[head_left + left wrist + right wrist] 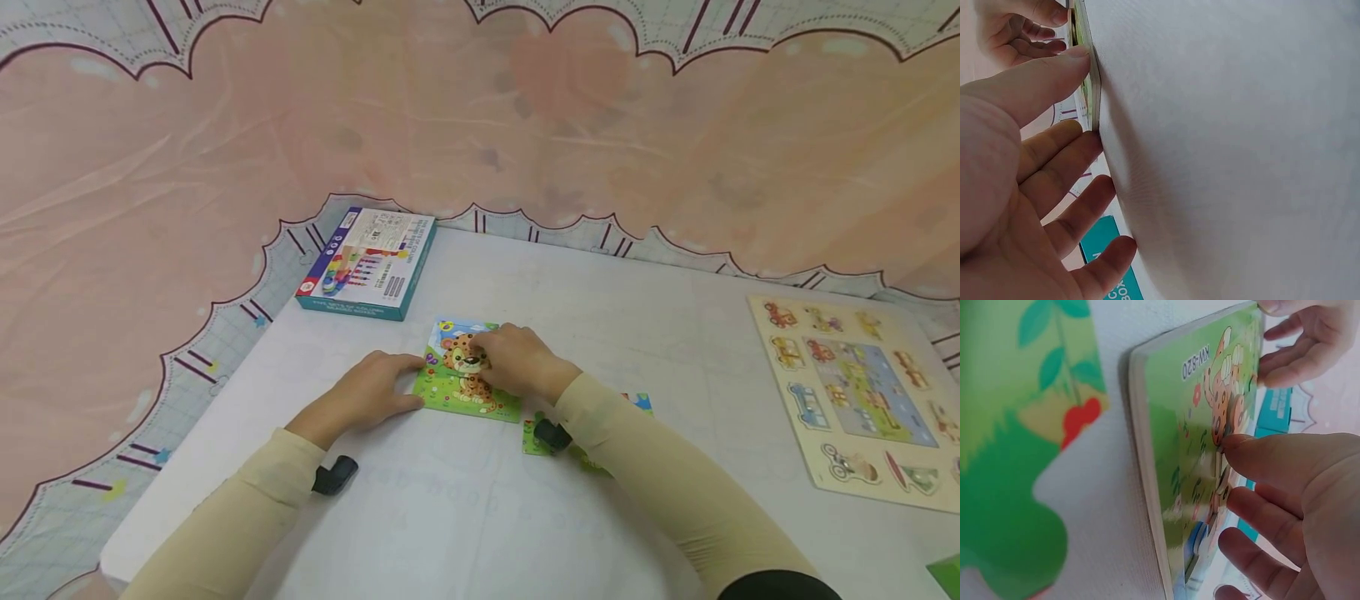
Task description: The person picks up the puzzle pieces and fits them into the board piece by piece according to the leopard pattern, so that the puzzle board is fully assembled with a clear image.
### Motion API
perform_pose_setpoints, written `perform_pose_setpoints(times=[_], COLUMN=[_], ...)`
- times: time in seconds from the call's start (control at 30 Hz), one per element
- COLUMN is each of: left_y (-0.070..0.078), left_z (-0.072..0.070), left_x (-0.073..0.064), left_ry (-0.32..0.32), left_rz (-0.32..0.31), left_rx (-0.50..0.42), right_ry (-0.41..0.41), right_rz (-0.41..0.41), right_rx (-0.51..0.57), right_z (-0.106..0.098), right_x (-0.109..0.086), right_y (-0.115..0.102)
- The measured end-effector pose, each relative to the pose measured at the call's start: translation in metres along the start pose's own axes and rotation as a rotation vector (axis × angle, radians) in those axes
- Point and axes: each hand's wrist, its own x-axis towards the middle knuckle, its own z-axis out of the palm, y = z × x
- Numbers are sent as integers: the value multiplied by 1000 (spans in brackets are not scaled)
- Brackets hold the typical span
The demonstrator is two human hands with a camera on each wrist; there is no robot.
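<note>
A leopard puzzle board [453, 403] with a green meadow and blue sky lies flat before me. My left hand [366, 390] rests against the board's left edge, thumb and fingers spread and fairly straight. Over the upper right part of the picture, my right hand [517, 360] pinches a puzzle piece [1222, 453] between thumb and fingers, at the leopard's body. Most of that piece is hidden by the fingers. Loose puzzle pieces [534, 440] in green and blue lie right of the board, partly under the right forearm; a large one [1004, 506] fills the left of the right wrist view.
A teal-sided box [367, 262] lies at the back left of the white table [435, 508]. At the right lies a wooden peg puzzle board [810, 467] with vehicles and toys. A green corner of something [947, 575] shows at the lower right edge.
</note>
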Motion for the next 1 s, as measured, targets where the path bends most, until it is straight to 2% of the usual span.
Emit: perform_pose_setpoints(times=[0.53, 1.0], left_y=[-1, 0], left_z=[1, 0], left_x=[0, 0], left_ry=[-3, -9], left_rz=[-9, -20], left_rx=[5, 5], right_ry=[-3, 19], right_rz=[-5, 4], right_rx=[-15, 90], right_z=[-2, 4], right_x=[0, 2], right_y=[-2, 1])
